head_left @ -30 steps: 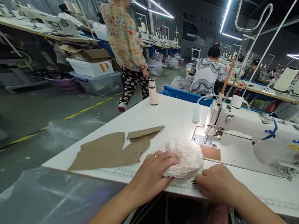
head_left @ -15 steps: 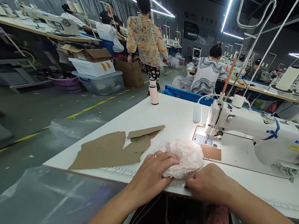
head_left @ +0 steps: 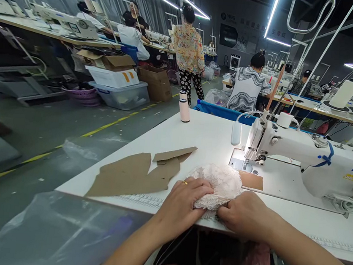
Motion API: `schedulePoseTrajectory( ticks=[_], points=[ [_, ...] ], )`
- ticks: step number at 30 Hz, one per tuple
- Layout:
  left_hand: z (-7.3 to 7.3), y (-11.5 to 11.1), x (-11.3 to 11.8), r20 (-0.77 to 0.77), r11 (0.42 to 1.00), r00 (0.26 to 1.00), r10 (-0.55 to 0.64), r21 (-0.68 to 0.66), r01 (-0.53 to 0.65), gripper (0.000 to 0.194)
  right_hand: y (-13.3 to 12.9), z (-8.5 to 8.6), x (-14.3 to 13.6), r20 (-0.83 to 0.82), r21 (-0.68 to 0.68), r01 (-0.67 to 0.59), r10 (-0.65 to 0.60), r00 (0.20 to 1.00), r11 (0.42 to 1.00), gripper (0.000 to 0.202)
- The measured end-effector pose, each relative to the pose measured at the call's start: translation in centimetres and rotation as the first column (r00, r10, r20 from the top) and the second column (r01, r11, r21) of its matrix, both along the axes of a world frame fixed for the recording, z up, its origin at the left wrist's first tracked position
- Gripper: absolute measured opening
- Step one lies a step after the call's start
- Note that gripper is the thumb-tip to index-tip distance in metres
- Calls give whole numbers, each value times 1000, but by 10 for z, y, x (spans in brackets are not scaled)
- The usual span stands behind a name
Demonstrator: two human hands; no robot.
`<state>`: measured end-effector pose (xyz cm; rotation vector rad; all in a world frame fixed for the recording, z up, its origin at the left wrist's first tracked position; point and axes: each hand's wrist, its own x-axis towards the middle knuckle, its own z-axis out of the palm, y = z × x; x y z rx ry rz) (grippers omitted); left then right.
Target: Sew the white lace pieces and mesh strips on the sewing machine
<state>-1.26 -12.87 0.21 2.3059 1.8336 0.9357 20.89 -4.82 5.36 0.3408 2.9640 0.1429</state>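
Note:
A rounded, bunched piece of pale pink lace fabric (head_left: 218, 182) lies near the table's front edge. My left hand (head_left: 186, 199) is closed on its left side, thumb toward me and fingers over the top. At its lower right edge my right hand (head_left: 243, 214) is curled with the fingertips pinched against the fabric; what lies under those fingers is hidden. Just beyond the lace stands a white sewing machine (head_left: 292, 145), its needle area lit. A brown card strip (head_left: 250, 180) lies on the machine bed, beside the lace.
Brown paper pattern pieces (head_left: 127, 173) lie left on the white table (head_left: 211, 130), with a pink thread cone (head_left: 184, 110) at the back corner. A ruler strip (head_left: 336, 243) runs along the front edge. Co-workers, one standing (head_left: 189, 44), and boxes (head_left: 115, 76) are farther off.
The view has shifted slightly. My right hand has moved a little left along the lace edge, and the lace is pushed flatter. The standing person has walked farther away.

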Motion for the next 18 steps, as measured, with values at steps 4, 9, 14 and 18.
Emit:
schedulePoseTrajectory(
  ticks=[4,9,14,18],
  points=[
    [6,-1,1,3,999,1000,1,-36,-1,35,-6,3,0,32,-41,-38,39,999,998,18],
    [20,-5,-2,-1,987,999,-49,-151,48,32,-13,13,16,64,-159,-33,43,997,987,12],
    [16,-6,-11,-47,988,993,-111,-117,104,44,-6,9,25,-10,-129,93,-95,995,987,11],
    [15,0,-15,-45,986,989,-140,-94,135,46,-2,-1,23,-63,-114,132,-140,988,985,13]
  ],
)
